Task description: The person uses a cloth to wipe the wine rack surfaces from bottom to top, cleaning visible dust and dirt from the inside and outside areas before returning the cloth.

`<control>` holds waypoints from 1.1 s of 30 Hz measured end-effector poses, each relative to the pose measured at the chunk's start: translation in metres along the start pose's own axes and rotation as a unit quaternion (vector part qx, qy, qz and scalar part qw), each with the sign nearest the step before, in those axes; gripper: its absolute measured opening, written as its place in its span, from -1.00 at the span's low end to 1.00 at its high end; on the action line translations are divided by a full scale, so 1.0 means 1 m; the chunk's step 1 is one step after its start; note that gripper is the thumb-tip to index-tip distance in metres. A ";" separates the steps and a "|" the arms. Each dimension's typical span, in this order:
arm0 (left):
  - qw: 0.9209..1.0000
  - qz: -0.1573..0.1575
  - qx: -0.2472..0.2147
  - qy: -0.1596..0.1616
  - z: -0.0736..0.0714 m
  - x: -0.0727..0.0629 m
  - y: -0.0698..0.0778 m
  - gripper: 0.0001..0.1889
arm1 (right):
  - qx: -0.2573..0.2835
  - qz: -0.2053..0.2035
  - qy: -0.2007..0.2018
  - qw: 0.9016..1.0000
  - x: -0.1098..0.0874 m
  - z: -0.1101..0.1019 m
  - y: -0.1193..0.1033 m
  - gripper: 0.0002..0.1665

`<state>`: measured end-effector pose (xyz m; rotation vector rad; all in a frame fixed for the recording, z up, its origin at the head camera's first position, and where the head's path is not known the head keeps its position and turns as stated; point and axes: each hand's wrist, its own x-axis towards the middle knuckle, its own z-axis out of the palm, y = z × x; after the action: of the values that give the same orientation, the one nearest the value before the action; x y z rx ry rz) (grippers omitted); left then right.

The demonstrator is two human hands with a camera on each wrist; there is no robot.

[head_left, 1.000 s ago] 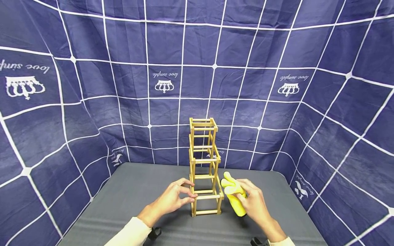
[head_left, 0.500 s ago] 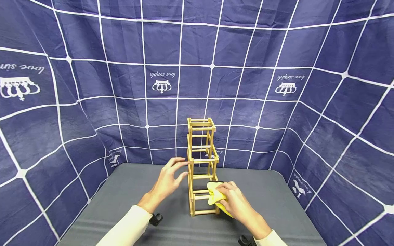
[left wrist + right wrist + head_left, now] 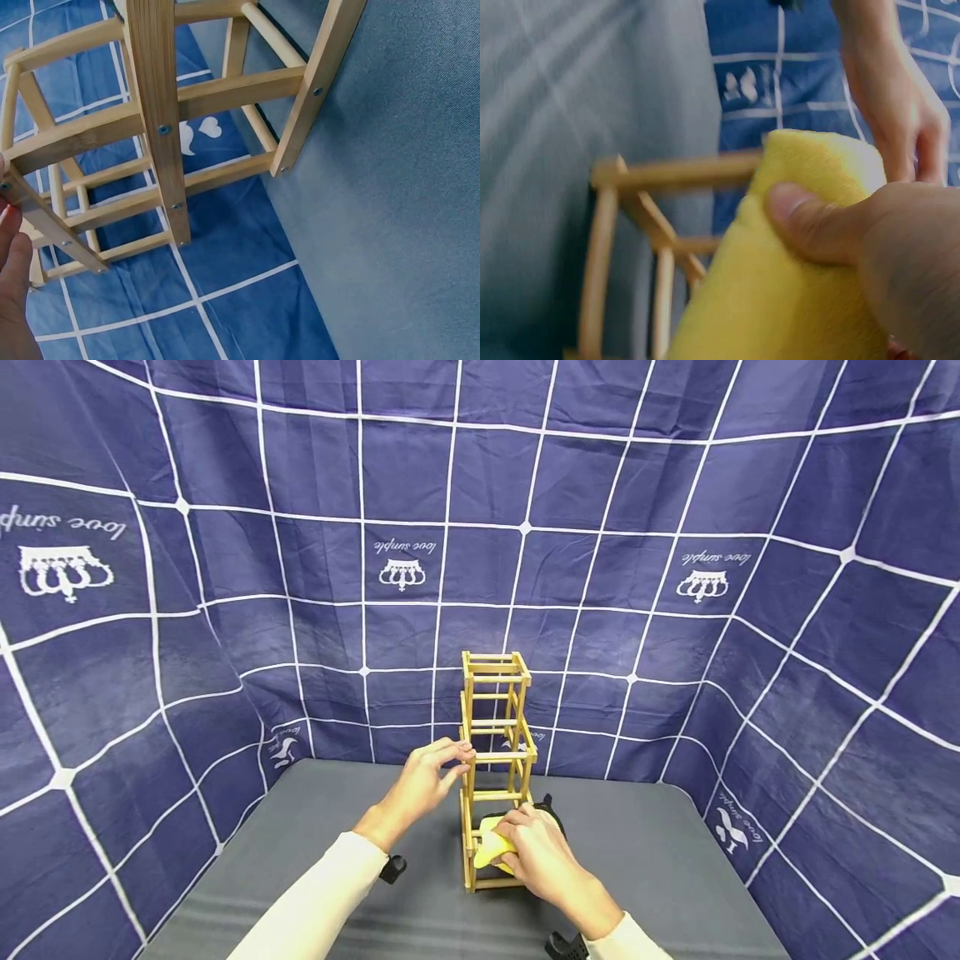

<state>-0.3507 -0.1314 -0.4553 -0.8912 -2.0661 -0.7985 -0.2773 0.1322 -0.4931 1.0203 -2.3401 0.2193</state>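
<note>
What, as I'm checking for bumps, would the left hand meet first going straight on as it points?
Most likely the rack, around mid-height; the left hand is close beside it, though contact is unclear.

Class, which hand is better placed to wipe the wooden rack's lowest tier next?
Probably the right hand: it grips the yellow cloth down at the lowest tier of the wooden rack. The left hand, without a cloth, is higher up.

Here's the right hand (image 3: 542, 853) gripping a yellow cloth (image 3: 491, 847) low at the wooden rack (image 3: 501, 757), left hand (image 3: 422, 779) up at its middle tier!
</note>
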 end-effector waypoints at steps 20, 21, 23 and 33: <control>1.000 0.006 -0.028 -0.011 -0.003 0.005 -0.007 -0.78 | 0.094 0.166 -0.036 0.981 0.023 -0.023 0.010 -0.67; 0.999 0.006 -0.031 -0.009 -0.004 0.005 -0.007 -0.78 | 0.104 0.183 -0.030 0.977 0.028 -0.022 0.009 -0.65; 0.999 0.005 -0.032 -0.009 -0.005 0.004 -0.007 -0.78 | 0.121 0.208 -0.020 0.970 0.037 -0.018 0.007 -0.61; 0.998 -0.016 -0.048 -0.036 -0.009 0.006 -0.004 -0.76 | 0.179 0.282 -0.036 0.942 0.070 0.017 -0.004 -0.60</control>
<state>-0.3539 -0.1384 -0.4466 -0.9544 -2.1241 -0.9004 -0.3203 0.0799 -0.4681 0.4797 -2.6706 0.8657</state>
